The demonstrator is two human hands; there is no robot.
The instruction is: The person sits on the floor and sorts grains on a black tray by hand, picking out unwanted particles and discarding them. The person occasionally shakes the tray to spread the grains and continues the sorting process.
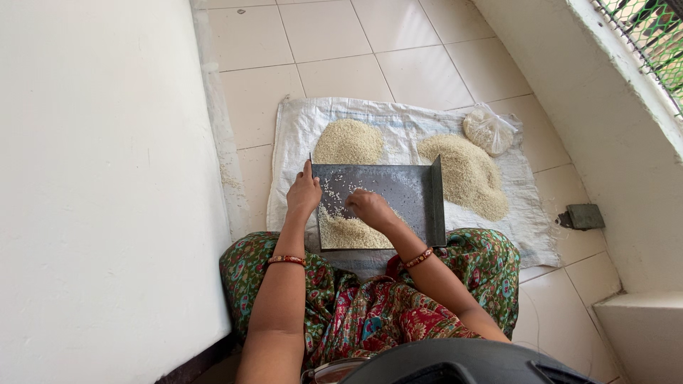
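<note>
Left hand (304, 193) is gripping the left rim of the flat dark metal winnowing tray (398, 192); right hand (368, 208), fingers loosely curled, is sifting pale grainy rice (348, 233) inside. Beyond lies a knotted clear plastic bag (488, 130).

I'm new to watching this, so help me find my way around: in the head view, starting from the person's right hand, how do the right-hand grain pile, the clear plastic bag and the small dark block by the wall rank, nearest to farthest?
From the right hand, which rests in the metal tray:
1. Right-hand grain pile, on the sack just beyond the tray's right wall.
2. Clear plastic bag, at the sack's far right corner.
3. Small dark block, off the sack, by the right wall.
</note>
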